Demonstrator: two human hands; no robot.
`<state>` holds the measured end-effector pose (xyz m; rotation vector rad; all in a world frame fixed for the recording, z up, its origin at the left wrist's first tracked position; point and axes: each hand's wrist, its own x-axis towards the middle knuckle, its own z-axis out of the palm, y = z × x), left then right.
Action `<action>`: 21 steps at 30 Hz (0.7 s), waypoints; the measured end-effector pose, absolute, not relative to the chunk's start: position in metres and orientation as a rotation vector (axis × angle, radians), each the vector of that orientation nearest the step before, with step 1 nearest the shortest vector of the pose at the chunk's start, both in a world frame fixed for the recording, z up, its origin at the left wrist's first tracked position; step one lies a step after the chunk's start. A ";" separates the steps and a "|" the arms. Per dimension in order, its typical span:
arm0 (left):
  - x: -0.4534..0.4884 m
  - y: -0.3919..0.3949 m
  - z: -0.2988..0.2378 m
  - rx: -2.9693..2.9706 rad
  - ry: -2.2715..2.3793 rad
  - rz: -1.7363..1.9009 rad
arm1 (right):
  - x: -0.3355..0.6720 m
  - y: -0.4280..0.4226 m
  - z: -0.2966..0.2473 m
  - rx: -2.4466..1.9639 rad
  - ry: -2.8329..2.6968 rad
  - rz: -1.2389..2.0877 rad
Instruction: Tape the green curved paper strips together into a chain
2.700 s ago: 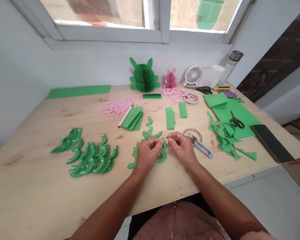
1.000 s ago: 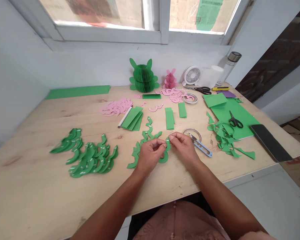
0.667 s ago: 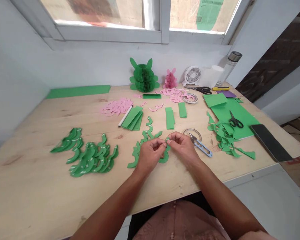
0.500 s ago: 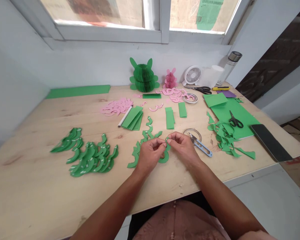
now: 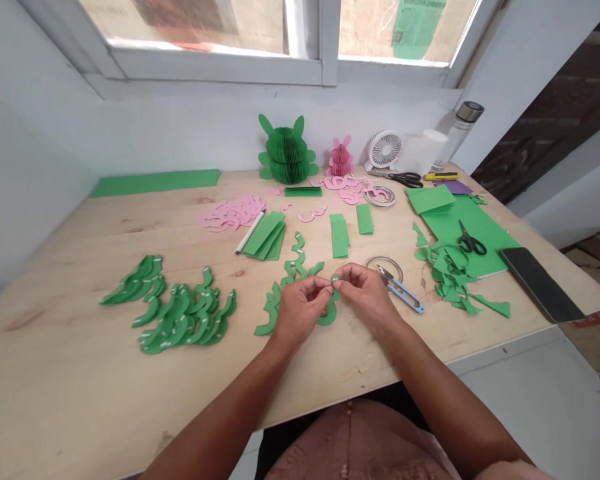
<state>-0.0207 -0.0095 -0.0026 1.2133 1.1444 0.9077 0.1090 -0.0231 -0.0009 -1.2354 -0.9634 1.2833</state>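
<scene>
My left hand (image 5: 297, 308) and my right hand (image 5: 365, 295) meet at the table's middle front, both pinched on a curved green paper cutout (image 5: 329, 315). Its lower curve shows between the hands; the top end is at my fingertips. More loose green cutouts (image 5: 290, 277) lie just behind and left of my left hand. A pile of green cutouts with white strips (image 5: 183, 317) lies further left. A tape ring (image 5: 385, 265) and small snips (image 5: 405, 295) rest right of my right hand.
Pink cutouts (image 5: 233, 213), folded green strips (image 5: 266, 235), a green paper figure (image 5: 287, 152) and a pink one (image 5: 341, 159) sit further back. At right lie green sheets (image 5: 480, 230) with scissors (image 5: 470, 241), scraps (image 5: 450, 277) and a phone (image 5: 543, 283). A fan (image 5: 384, 149) stands at the wall.
My hands have drawn closer together on the green cutout and shifted slightly right; since about a second ago they have hardly moved.
</scene>
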 end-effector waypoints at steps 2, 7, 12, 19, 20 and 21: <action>-0.021 -0.009 -0.004 1.220 1.140 0.905 | 0.109 -0.023 -0.001 -1.235 -0.969 1.280; -0.020 -0.010 -0.004 1.210 1.155 0.907 | 0.109 -0.023 -0.001 -1.247 -0.974 1.273; -0.020 -0.010 -0.001 1.202 1.167 0.916 | 0.110 -0.023 -0.001 -1.247 -0.974 1.269; -0.020 -0.010 -0.002 1.207 1.159 0.929 | 0.110 -0.023 -0.002 -1.242 -0.972 1.278; -0.021 -0.010 -0.002 1.207 1.160 0.927 | 0.110 -0.023 -0.002 -1.250 -0.973 1.273; -0.021 -0.010 -0.002 1.208 1.161 0.923 | 0.110 -0.023 -0.002 -1.254 -0.978 1.266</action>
